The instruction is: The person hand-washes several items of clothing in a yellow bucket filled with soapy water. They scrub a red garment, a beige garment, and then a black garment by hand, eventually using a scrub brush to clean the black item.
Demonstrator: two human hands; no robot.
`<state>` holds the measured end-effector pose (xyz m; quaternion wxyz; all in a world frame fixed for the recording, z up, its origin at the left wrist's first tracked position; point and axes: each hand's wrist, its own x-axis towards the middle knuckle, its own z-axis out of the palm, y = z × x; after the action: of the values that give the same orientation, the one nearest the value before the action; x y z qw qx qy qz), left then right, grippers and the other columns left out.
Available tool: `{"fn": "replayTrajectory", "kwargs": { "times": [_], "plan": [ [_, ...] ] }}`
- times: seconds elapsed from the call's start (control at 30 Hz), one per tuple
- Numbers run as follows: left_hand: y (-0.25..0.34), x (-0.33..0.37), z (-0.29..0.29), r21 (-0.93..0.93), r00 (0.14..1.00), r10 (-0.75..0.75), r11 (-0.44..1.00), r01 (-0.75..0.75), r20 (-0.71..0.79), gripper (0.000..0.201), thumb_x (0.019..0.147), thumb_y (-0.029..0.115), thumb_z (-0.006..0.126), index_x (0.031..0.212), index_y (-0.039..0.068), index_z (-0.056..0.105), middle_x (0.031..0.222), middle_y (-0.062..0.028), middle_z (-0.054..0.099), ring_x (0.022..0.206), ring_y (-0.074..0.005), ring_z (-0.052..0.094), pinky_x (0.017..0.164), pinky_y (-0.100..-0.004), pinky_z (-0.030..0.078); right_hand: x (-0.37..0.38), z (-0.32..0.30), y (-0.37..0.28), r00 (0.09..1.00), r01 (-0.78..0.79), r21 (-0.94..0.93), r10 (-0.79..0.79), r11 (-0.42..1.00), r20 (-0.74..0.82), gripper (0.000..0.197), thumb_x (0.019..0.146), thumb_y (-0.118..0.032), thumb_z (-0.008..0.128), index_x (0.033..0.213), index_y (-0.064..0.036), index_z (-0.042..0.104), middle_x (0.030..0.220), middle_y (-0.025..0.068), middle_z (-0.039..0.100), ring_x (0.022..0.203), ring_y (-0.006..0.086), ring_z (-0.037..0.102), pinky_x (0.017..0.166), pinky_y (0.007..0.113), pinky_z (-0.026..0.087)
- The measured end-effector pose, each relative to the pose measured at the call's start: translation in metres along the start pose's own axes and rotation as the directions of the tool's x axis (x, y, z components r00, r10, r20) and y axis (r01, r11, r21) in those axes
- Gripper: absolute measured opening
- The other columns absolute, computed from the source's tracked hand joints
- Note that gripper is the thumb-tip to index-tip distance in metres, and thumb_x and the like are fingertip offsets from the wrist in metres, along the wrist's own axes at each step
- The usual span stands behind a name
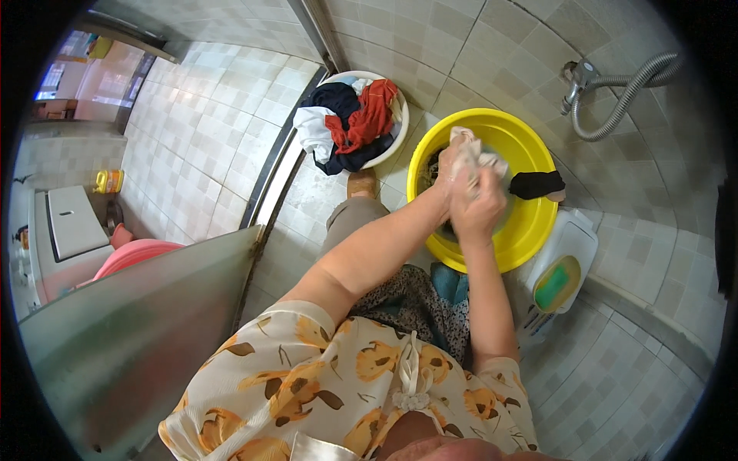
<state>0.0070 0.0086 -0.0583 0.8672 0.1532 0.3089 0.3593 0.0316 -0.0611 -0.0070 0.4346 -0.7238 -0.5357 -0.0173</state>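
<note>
Viewed remotely through the head camera: I had the pale cloth [492,162] bunched between both hands, over the yellow basin [540,224] just right of upper centre in the frame; the left hand [447,173] was closed on it from the left, the right hand [481,206] from below, its grip narrow; I could not make out single fingers for blur; neither hand was nearer, as both touched the cloth; its long axis seemed to slope from upper left to lower right in the frame, though bunching and blur made this unsure

Edges: I judged the basin rim the limit that mattered, nearest at the upper edge; the widest bare stretch of basin lay to the right and lower right of the hands; a black cloth [534,184] hung over the rim at right, apart from the hands; something dark lay inside at left, partly hidden, kind unclear

Surroundings: a white tub [403,132] of clothes, a red garment [367,117] on top, stood upper centre; the metal hose [621,114] was upper right, well apart; the green soap [550,287] sat beyond the lower right rim
</note>
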Motion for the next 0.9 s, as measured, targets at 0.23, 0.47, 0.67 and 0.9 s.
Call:
{"fn": "replayTrajectory", "kwargs": {
  "times": [0.23,0.47,0.67,0.9],
  "plan": [
    [0.001,-0.019,0.034,0.023,0.907,-0.385,0.922,0.387,0.168,0.031,0.094,0.038,0.042,0.099,0.013,0.059,0.093,-0.0040,0.063,0.080,-0.0180,0.062,0.072,-0.0347,0.052,0.018,-0.013,0.102,0.834,-0.478,0.405,0.547,0.780,-0.068,0.022,0.089,-0.018,0.056,0.098,0.0014,0.056,0.097,0.0136,0.063,0.091,0.0266,0.061,0.079,0.035,0.046],
    [0.018,-0.011,0.035,0.091,0.995,-0.104,0.990,0.103,0.005,0.023,0.091,0.032,0.049,0.100,0.013,0.055,0.089,-0.0019,0.058,0.078,-0.0171,0.058,0.069,-0.0316,0.050,0.024,-0.039,0.079,0.775,-0.550,0.709,0.586,0.442,0.236,0.035,0.083,-0.020,0.058,0.113,-0.0006,0.057,0.109,0.0112,0.060,0.099,0.0233,0.058,0.086,0.034,0.046],
    [0.003,0.007,-0.018,0.179,0.985,0.173,0.970,-0.166,-0.026,0.019,0.088,0.028,0.051,0.084,0.010,0.056,0.073,-0.0016,0.055,0.064,-0.0145,0.055,0.058,-0.0306,0.046,0.002,0.004,0.004,0.977,0.174,0.184,-0.194,0.967,0.093,0.026,0.070,-0.022,0.068,0.085,-0.0030,0.059,0.079,0.0160,0.057,0.073,0.0369,0.055,0.068,0.039,0.046],
    [-0.014,-0.013,0.021,-0.078,0.971,-0.237,0.969,0.233,-0.041,0.028,0.089,0.028,0.045,0.084,0.007,0.062,0.082,-0.0068,0.063,0.070,-0.0210,0.061,0.064,-0.0343,0.050,0.014,-0.002,0.076,0.909,-0.401,0.156,0.413,0.903,-0.057,0.030,0.085,-0.032,0.057,0.085,-0.0019,0.056,0.078,0.0208,0.061,0.074,0.0423,0.059,0.067,0.045,0.047]
  ]
}}
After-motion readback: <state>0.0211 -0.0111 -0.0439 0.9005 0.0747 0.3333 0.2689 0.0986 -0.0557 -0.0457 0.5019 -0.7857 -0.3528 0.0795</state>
